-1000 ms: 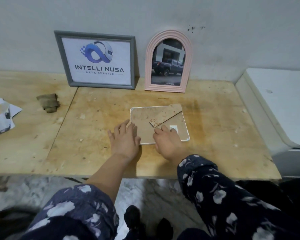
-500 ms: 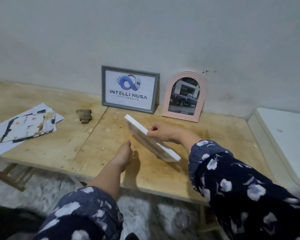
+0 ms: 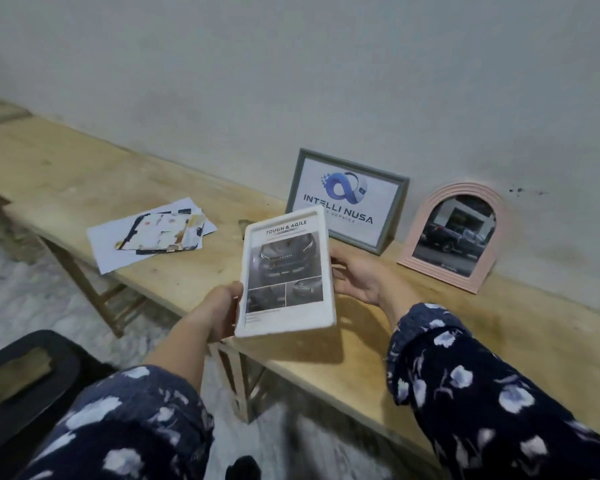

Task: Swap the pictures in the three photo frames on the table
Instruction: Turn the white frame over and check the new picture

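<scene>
Both hands' grip — left hand (image 3: 219,311) and right hand (image 3: 355,273) — clasps the white rectangular photo frame (image 3: 286,271), filled; grey (image 3: 349,199) and pink arched frames (image 3: 452,237) stand filled — likely nearly done.

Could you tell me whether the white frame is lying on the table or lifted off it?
Lifted: both hands hold the white frame above the table, picture facing the camera.

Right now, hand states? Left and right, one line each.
Left hand: holding the white photo frame by its lower left edge.
Right hand: holding the same frame at its right edge, fingers behind it.
</scene>
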